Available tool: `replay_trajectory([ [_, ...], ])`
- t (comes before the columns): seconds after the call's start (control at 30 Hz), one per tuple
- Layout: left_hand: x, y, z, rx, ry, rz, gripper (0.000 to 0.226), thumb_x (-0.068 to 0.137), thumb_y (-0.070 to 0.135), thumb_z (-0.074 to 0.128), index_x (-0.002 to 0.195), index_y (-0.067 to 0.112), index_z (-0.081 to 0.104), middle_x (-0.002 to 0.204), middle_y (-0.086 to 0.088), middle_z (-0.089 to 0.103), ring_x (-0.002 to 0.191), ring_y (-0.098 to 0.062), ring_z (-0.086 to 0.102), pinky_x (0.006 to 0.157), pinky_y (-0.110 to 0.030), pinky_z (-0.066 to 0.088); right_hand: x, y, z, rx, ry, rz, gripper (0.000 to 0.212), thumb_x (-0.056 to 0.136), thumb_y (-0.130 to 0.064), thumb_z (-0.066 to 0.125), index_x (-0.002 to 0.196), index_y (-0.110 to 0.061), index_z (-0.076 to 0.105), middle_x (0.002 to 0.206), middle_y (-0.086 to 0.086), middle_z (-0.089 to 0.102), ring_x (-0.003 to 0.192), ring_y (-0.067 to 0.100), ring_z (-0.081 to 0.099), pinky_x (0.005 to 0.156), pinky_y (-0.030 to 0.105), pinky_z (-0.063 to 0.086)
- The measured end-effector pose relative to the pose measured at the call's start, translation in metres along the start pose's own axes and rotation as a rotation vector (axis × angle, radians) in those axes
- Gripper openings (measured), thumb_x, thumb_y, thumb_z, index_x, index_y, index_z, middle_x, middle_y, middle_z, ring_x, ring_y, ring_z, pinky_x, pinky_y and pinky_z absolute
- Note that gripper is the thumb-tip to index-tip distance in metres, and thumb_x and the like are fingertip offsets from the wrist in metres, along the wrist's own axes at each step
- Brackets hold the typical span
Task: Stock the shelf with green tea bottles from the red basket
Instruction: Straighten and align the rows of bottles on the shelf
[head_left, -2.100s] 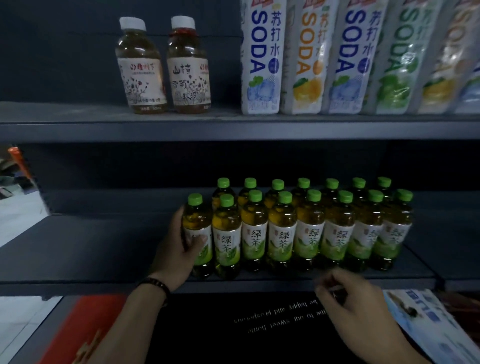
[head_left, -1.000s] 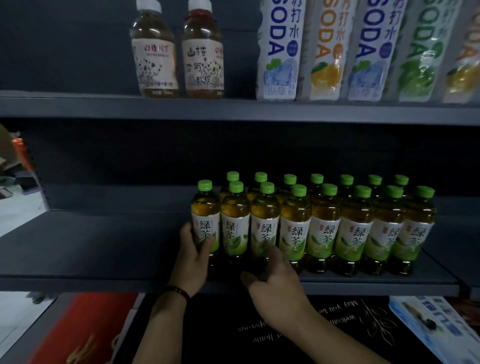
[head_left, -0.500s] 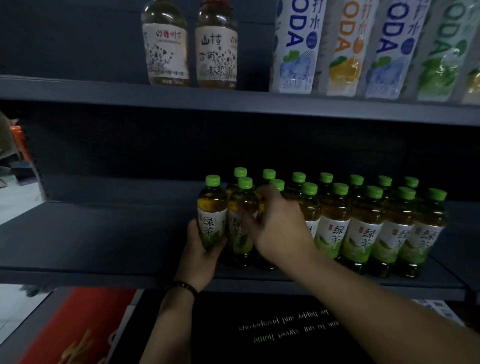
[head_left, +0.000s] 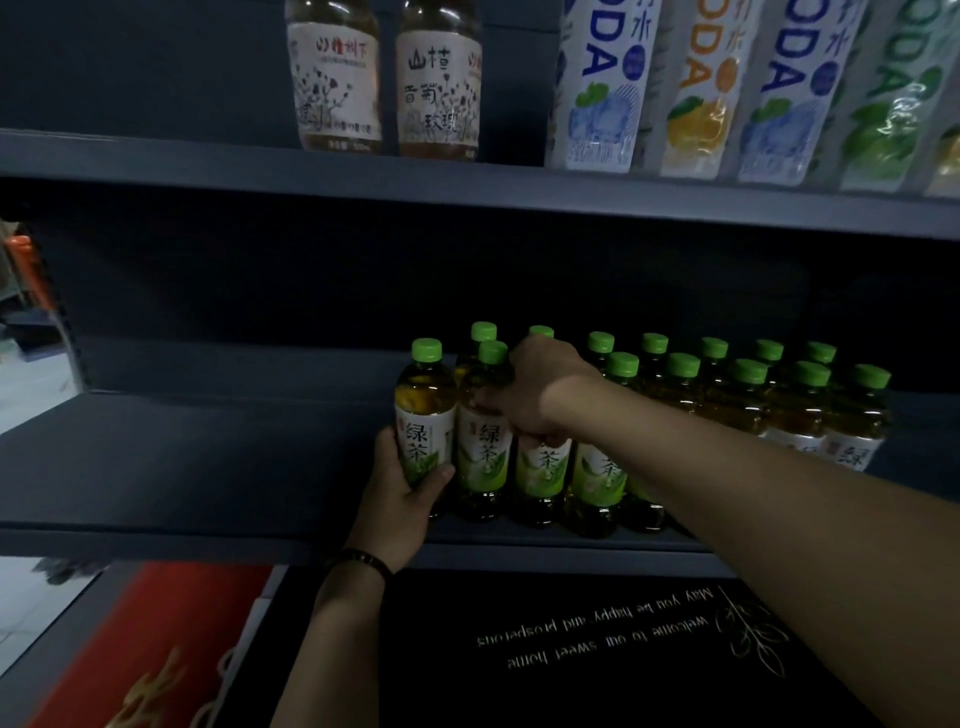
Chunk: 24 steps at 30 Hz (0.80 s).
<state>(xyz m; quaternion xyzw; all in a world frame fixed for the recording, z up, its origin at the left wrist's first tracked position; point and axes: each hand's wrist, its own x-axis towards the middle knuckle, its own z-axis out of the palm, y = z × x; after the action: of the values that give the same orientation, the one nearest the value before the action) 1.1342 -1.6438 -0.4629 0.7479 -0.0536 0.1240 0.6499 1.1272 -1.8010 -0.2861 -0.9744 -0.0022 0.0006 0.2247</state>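
Seeing green tea bottles two rows deep on right part of dark middle shelf. Clasping third front bottle at its shoulder with right hand, forearm crossing over the row. Wrapping left hand round leftmost front bottle, low on label. Above: upper shelf, soda bottles right. Below: black mat, red mat left.

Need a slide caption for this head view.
Left hand grips the leftmost green tea bottle; right hand grips the third bottle.
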Motion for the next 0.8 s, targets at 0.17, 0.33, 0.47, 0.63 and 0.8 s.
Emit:
replay_trajectory([
  [0.17,-0.001,-0.002,0.004,-0.011,0.026,0.008,0.058,0.096,0.017,0.074,0.139,0.032,0.038,0.127,0.015,0.062,0.116,-0.002,0.062,0.091,-0.027,0.054,-0.004,0.002,-0.006,-0.013,-0.06,-0.02,0.042,0.102,-0.044,0.064,0.102,-0.002,0.069,0.065,0.013,0.074,0.04,0.019,0.063,0.042,0.025,0.048],
  [0.33,-0.005,-0.002,0.012,-0.088,0.096,0.016,0.12,0.069,0.03,0.095,0.157,0.044,0.014,0.159,0.008,0.038,0.139,-0.011,0.049,0.113,-0.042,0.046,-0.025,0.033,-0.025,-0.003,0.304,-0.152,0.036,0.095,-0.053,0.07,0.111,-0.02,0.065,0.08,0.003,0.071,0.052,0.015,0.067,0.043,0.024,0.048],
  [0.47,-0.014,0.007,0.024,-0.017,0.213,0.062,0.134,0.063,0.029,0.099,0.157,0.048,0.006,0.169,0.007,0.019,0.15,-0.018,0.034,0.116,-0.041,0.037,-0.033,0.067,-0.043,-0.256,0.475,-0.232,0.062,0.081,-0.04,0.084,0.134,-0.024,0.055,0.117,0.007,0.064,0.095,0.029,0.069,0.069,0.031,0.051],
  [0.63,-0.019,0.007,0.038,0.061,0.268,0.061,0.143,0.053,0.031,0.103,0.158,0.047,0.006,0.163,0.011,0.023,0.15,-0.024,0.035,0.118,-0.058,0.041,-0.02,0.056,-0.046,-0.339,0.198,-0.218,0.085,0.085,-0.045,0.083,0.158,-0.032,0.041,0.134,0.004,0.068,0.114,0.027,0.068,0.09,0.036,0.059],
  [0.8,-0.019,0.001,0.042,0.096,0.265,0.043,0.149,0.049,0.033,0.103,0.159,0.044,0.005,0.161,0.009,0.024,0.149,-0.023,0.034,0.119,-0.058,0.04,-0.006,0.047,-0.045,-0.285,0.149,-0.241,0.063,0.094,-0.034,0.078,0.152,-0.029,0.054,0.137,0.008,0.067,0.087,0.018,0.067,0.076,0.026,0.049],
])
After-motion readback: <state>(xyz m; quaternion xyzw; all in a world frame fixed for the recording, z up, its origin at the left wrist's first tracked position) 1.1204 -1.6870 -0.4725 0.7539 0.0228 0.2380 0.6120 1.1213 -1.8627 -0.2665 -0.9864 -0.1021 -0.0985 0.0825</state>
